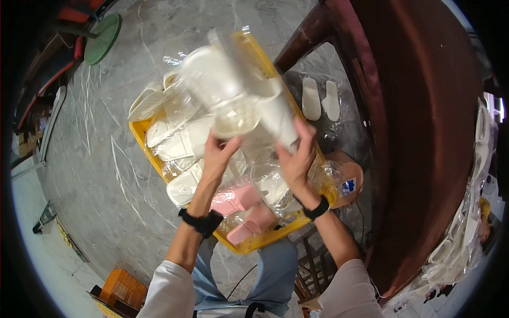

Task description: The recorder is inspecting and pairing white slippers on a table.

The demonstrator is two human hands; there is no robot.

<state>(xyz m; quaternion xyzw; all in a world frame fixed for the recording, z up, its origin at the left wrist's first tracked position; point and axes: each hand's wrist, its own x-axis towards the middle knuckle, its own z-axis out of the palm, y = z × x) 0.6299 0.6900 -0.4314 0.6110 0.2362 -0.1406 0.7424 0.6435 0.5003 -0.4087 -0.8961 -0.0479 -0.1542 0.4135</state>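
Observation:
A yellow crate (139, 139) in front of my legs is heaped with slippers in clear plastic. Thumb and fingers of my left hand (218, 156) close on the near end of a white slipper (236, 121), blurred by motion. My right hand (297, 156) grips another white slipper (280, 119) by its edge, slightly to the right. Beyond both lies a large, blurred white slipper (212, 71) in its wrapping. More wrapped white slippers (177, 140) fill the crate's left side. Two pink slippers (252, 223) rest at its near end, under my forearms.
Right of the crate, a pair of white slippers (310, 99) lies on the grey marbled floor (101, 138). A dark red-brown piece of furniture (419, 132) rises close on the right, with wrapped white slippers (456, 244) beyond it. An orange basket (123, 289) stands lower left, a green round base (104, 40) upper left.

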